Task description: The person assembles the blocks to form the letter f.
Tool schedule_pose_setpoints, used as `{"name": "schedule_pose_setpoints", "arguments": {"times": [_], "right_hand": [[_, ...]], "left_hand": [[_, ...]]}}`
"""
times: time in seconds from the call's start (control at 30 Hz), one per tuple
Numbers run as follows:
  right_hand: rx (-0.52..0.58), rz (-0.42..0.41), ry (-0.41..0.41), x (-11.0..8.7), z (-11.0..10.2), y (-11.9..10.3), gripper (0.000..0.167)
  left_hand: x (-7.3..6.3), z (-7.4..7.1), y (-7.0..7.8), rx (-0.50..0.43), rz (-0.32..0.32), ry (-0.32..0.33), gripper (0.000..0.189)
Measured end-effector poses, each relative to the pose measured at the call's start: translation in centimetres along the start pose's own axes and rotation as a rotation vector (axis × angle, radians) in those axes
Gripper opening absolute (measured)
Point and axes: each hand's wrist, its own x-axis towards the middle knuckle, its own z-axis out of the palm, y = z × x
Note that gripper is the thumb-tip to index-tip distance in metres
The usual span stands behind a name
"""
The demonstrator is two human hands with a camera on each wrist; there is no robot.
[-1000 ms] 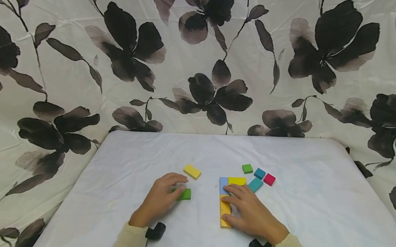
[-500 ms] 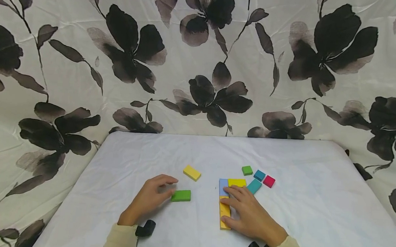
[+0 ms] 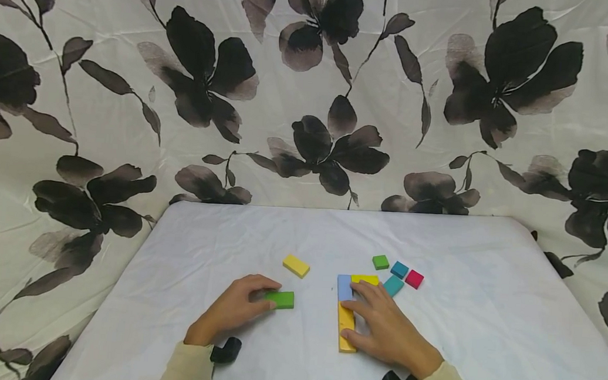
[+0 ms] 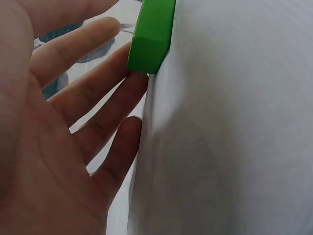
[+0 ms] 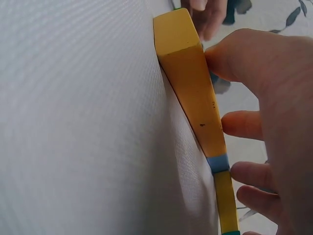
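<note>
My left hand [image 3: 239, 303] is around the near-left part of a green rectangular block [image 3: 284, 300], thumb at its near side and index finger beyond it. In the left wrist view the fingers reach past the green block [image 4: 151, 39], spread and fairly straight. My right hand [image 3: 387, 325] rests its fingertips on a row of joined flat blocks. The row has a light-blue block [image 3: 344, 287] at the far end and an orange block [image 3: 345, 319] nearer me. A yellow block [image 3: 365, 279] extends right from the blue one, partly covered by the fingers.
A teal block [image 3: 394, 286] lies beside the yellow one. Small green [image 3: 381, 262], blue [image 3: 399, 270] and red blocks [image 3: 414, 279] sit farther right. A loose pale-yellow block [image 3: 296, 266] lies beyond the left hand. Floral cloth [image 3: 310, 96] hangs behind the white-covered table [image 3: 227, 226].
My left hand first drew back left from the green block, then came forward over it again. The right hand has stayed on the joined blocks.
</note>
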Motion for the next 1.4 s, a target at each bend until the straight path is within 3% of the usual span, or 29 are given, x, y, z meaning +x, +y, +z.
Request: {"name": "schedule_pose_setpoints", "arguments": {"times": [0.47,0.8,1.4], "right_hand": [[0.023,-0.016,0.008,-0.1,0.0,0.2,0.050],[0.013,-0.002,-0.012,-0.1,0.1,0.1,0.051],[-0.004,0.017,-0.033,-0.2,0.0,-0.3,0.052]], "left_hand": [[0.0,0.0,0.1,0.074,0.055,-0.032,0.037],[0.2,0.4,0.2,0.155,0.055,-0.020,0.035],[0.3,1.1,0.9,0.198,0.093,0.022,0.035]]}}
